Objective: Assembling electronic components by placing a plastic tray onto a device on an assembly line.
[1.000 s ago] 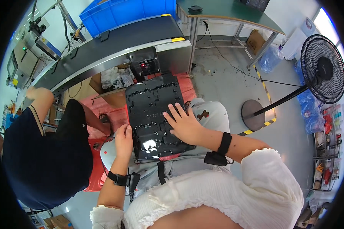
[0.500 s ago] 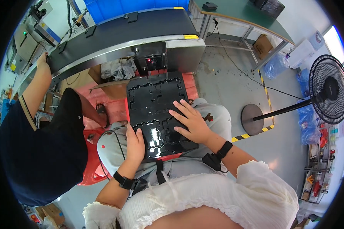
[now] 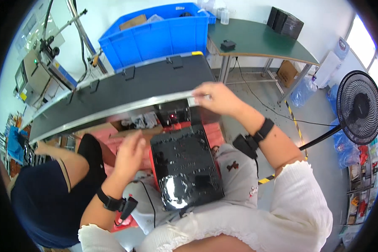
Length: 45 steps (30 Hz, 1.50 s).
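A shiny black moulded plastic tray (image 3: 185,161) with shaped recesses lies across my lap, and neither hand touches it. My left hand (image 3: 130,155) is raised beside the tray's left edge, a little blurred, fingers apart and holding nothing. Out ahead, my right hand (image 3: 217,98) hovers at the near metal edge of the conveyor belt (image 3: 151,82), its fingers loosely bent and nothing visible in them. Several flat black pieces lie spaced along the belt, one of them (image 3: 177,62) near its right end and another (image 3: 129,73) farther left.
A blue bin (image 3: 155,40) stands behind the belt. To the right are a green-topped table (image 3: 256,40) and a black fan (image 3: 360,107). Another person (image 3: 50,197) sits at my left. Below the belt sits an open carton with grey plastic bags (image 3: 143,121).
Both hands have left the tray: the right has gone forward to the belt's edge, the left up and leftward. The view has tilted up, and the flat pieces on the belt have shifted.
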Available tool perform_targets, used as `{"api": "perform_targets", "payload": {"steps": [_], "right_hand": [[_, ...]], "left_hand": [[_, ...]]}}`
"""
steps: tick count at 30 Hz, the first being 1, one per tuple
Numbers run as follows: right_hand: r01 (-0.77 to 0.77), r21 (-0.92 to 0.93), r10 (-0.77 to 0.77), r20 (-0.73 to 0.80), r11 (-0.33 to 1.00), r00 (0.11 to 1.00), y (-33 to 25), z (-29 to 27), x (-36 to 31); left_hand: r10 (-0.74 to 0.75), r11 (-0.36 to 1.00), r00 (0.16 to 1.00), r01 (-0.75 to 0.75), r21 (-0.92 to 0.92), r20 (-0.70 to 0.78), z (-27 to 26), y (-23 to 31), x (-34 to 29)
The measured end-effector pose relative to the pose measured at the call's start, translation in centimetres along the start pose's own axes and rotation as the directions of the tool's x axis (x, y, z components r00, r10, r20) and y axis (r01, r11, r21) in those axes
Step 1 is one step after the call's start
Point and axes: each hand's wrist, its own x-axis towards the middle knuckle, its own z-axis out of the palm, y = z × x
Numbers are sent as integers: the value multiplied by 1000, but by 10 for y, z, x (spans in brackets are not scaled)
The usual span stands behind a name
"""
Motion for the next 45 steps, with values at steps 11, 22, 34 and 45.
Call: {"api": "perform_targets", "payload": {"steps": [11, 22, 34, 45], "right_hand": [[-377, -601, 583, 188, 705, 790, 112, -18, 170], [90, 39, -78, -231, 995, 970, -7, -7, 41], [-105, -317, 104, -19, 943, 994, -21, 122, -113], [-15, -525, 307, 474, 851, 825, -56, 119, -98]], "left_hand": [[0, 831, 995, -58, 554, 105, 15, -43, 267], [283, 808, 953, -297, 508, 108, 33, -31, 246], [414, 851, 898, -439, 289, 146, 48, 6, 15], [174, 864, 947, -279, 419, 270, 114, -27, -48]]}}
